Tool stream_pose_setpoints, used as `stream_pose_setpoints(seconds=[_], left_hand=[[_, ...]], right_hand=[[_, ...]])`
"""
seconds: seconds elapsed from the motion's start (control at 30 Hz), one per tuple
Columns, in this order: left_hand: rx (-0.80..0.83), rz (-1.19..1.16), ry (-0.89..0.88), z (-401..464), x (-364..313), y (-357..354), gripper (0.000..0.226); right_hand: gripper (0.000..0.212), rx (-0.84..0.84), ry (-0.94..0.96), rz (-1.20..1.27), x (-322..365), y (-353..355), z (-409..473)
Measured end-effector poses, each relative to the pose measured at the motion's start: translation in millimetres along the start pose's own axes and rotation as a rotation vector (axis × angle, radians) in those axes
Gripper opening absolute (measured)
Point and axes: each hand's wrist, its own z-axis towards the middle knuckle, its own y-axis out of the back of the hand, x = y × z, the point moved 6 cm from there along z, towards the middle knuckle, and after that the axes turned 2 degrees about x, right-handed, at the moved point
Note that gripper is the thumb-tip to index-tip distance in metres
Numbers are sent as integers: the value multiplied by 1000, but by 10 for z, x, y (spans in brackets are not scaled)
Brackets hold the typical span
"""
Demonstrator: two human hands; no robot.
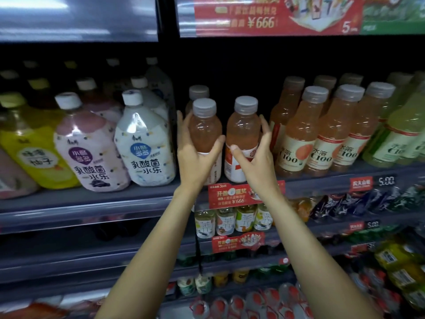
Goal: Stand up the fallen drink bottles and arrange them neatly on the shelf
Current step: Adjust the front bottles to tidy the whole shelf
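Note:
Two pink drink bottles with grey caps stand upright side by side at the middle of the upper shelf (142, 199). My left hand (195, 155) wraps around the left bottle (204, 127), thumb on its right side and fingers on its left. My right hand (255, 155) holds the right bottle (243, 127), thumb across its label and fingers on its right side. A third matching bottle (198, 92) stands behind the left one. The space behind the right bottle is dark.
Rows of the same pink bottles (305, 134) stand to the right, then green ones (400, 134). Large white (142, 143), pink (89, 148) and yellow (34, 143) bottles stand to the left. Lower shelves hold small tea bottles (232, 221) and price tags (243, 195).

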Motion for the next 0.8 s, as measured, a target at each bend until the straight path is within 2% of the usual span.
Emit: stream_pose_setpoints(seconds=[0.13,0.33,0.8], left_hand=[[29,-48,35,9,67,-110,73],[172,-196,33,36,100,-97,72],[131,-174,53,-12,33,-116,66]], right_hand=[[78,-33,0,-10,-7,24,8],[76,-28,-21,-28,28,95,17],[78,-19,-40,-27,-26,95,20]])
